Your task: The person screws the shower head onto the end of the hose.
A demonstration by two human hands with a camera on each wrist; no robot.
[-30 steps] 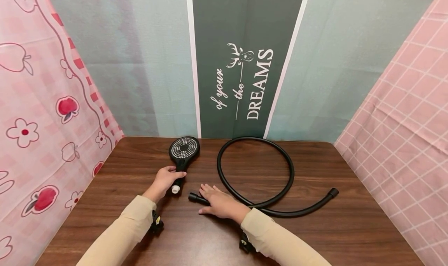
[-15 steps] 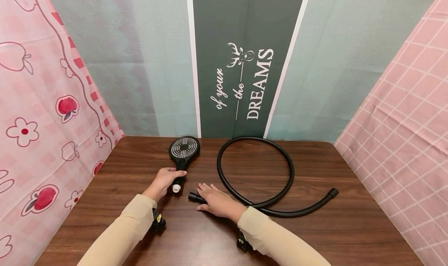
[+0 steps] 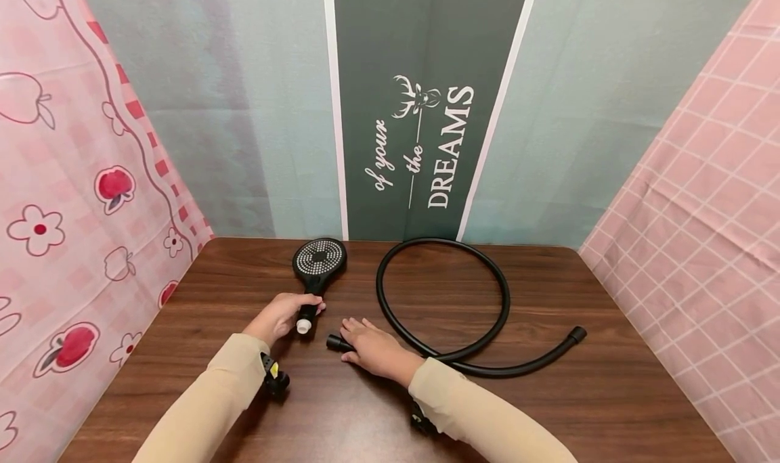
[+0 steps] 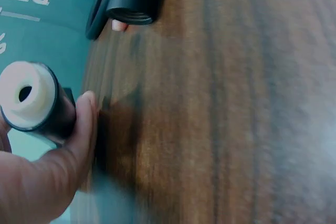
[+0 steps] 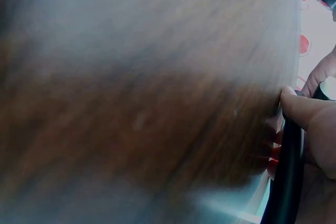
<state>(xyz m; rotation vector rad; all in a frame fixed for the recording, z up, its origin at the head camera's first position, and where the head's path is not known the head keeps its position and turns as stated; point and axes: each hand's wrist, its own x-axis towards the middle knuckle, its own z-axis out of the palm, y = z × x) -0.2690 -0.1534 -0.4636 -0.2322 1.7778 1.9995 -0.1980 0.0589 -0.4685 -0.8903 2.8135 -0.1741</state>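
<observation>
My left hand (image 3: 282,316) grips the handle of a black shower head (image 3: 319,260) with a spray face of pale nozzles turned up. Its white threaded end (image 4: 31,95) points back toward me, and in the left wrist view my thumb lies along the handle. My right hand (image 3: 379,352) holds a black shower hose (image 3: 487,370) just behind one end. In the right wrist view the thumb and fingers lie on either side of the hose (image 5: 286,182). The hose's open collar (image 4: 134,6) faces the shower head, a short gap from the white end.
The hose makes one big loop on the brown wooden table (image 3: 518,422), and its other end (image 3: 577,335) lies to the right. Printed cloths hang behind and on both sides, the back one (image 3: 402,43) with lettering.
My left fingers have come farther round under the shower head's handle. My right hand has shifted slightly left and closed over the hose, which lies nearly as before.
</observation>
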